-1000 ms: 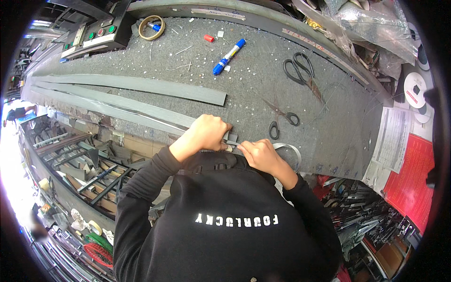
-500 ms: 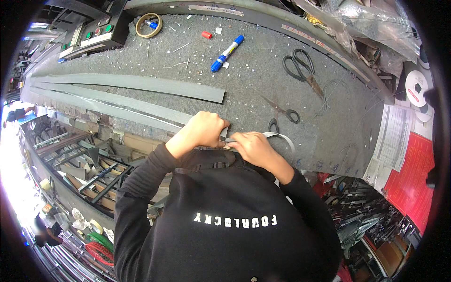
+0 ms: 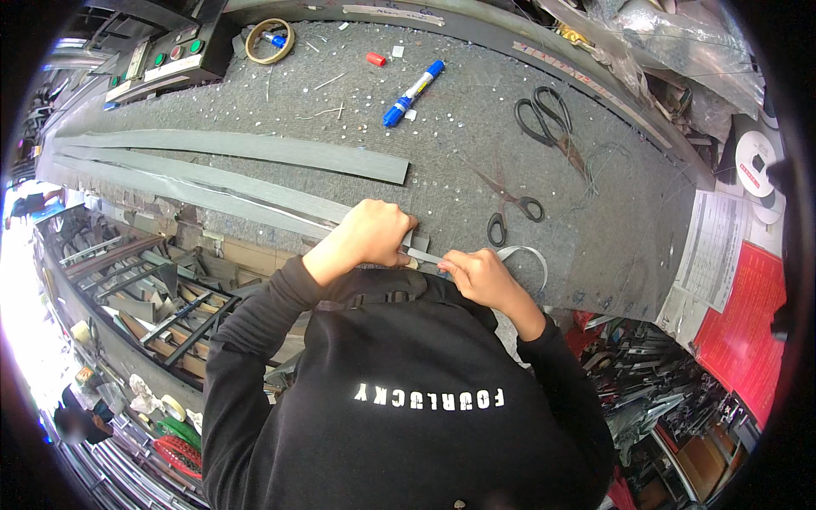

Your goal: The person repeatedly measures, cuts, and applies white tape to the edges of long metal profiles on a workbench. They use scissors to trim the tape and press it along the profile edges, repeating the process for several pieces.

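My left hand (image 3: 370, 234) is closed around the near end of a long, flat grey strip (image 3: 280, 197) at the table's near edge. Its fingertips are partly hidden. To the right, my right hand (image 3: 478, 276) pinches a narrow pale band (image 3: 425, 256), which stretches taut between the two hands. The band's loose tail (image 3: 537, 255) curls up beyond my right hand. A second long grey strip (image 3: 340, 159) lies flat farther back, touched by neither hand. Small black-handled scissors (image 3: 507, 202) rest with blades apart just beyond my right hand.
Larger scissors (image 3: 554, 127), a blue marker (image 3: 413, 95), a red cap (image 3: 376, 59) and a tape roll (image 3: 269, 42) lie farther back on the grey table (image 3: 612, 246). A control box with buttons (image 3: 170, 64) stands back left. Racks of metal offcuts (image 3: 161, 297) sit below.
My right hand has moved right and slightly down, away from my left hand, drawing out the pale band between them. My left hand has stayed nearly in place.
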Demonstrator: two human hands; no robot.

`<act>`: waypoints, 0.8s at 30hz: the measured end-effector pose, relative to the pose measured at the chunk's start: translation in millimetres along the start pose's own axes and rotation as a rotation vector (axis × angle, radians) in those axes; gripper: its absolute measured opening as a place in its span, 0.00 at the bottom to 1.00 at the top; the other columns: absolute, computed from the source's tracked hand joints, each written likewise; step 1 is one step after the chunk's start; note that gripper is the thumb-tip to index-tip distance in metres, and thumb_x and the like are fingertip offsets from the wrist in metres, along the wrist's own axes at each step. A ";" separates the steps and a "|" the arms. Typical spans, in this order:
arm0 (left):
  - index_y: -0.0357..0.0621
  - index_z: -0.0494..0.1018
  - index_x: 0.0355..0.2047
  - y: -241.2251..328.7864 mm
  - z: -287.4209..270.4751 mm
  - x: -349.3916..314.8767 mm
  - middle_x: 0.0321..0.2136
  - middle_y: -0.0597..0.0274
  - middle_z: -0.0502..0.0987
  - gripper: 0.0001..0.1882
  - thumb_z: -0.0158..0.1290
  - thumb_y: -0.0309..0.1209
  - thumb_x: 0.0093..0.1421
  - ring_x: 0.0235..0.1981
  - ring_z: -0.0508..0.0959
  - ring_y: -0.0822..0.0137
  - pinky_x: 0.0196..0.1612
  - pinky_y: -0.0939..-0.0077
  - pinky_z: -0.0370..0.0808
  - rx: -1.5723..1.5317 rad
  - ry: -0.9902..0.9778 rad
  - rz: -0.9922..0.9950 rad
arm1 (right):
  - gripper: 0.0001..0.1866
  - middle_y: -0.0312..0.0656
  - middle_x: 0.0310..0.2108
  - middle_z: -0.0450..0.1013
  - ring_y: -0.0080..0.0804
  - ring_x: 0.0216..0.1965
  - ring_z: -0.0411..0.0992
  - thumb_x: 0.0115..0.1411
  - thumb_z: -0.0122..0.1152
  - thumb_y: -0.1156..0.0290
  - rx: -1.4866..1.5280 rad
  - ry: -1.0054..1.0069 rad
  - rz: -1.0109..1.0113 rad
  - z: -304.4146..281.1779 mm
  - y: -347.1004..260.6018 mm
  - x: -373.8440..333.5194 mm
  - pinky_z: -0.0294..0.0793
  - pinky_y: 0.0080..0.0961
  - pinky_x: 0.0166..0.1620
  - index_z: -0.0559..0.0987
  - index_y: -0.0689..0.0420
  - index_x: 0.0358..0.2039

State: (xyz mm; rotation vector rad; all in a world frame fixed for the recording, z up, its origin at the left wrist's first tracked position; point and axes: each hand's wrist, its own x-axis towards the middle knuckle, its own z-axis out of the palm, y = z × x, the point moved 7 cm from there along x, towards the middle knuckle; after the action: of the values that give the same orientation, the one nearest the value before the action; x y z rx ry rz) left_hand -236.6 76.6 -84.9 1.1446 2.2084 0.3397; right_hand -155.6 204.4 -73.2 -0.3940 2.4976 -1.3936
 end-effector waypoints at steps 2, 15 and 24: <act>0.41 0.76 0.28 -0.4 0.7 0.6 0.19 0.48 0.77 0.22 0.65 0.45 0.39 0.26 0.80 0.47 0.30 0.56 0.77 -0.002 -0.013 -0.001 | 0.09 0.52 0.16 0.71 0.50 0.19 0.73 0.60 0.58 0.70 -0.012 -0.008 -0.020 0.1 -1.9 2.4 0.69 0.40 0.22 0.75 0.60 0.25; 0.42 0.77 0.28 -0.4 0.9 -1.0 0.18 0.47 0.77 0.22 0.65 0.47 0.40 0.26 0.80 0.47 0.29 0.56 0.76 -0.010 0.066 0.052 | 0.11 0.51 0.17 0.72 0.50 0.21 0.73 0.61 0.57 0.67 -0.073 0.012 -0.096 21.2 -13.8 26.0 0.70 0.42 0.24 0.73 0.59 0.25; 0.41 0.77 0.29 1.1 0.1 1.0 0.19 0.48 0.77 0.24 0.66 0.46 0.38 0.26 0.80 0.47 0.30 0.56 0.77 -0.011 0.020 0.025 | 0.12 0.48 0.14 0.70 0.46 0.17 0.72 0.60 0.59 0.70 -0.306 -0.014 -0.138 5.1 -7.4 6.8 0.66 0.37 0.20 0.70 0.59 0.22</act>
State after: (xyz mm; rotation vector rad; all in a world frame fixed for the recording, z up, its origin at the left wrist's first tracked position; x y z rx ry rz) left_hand -236.3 78.0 -84.8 1.1686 2.2082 0.3757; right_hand -159.4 194.2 -70.1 -0.6438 2.7219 -1.0451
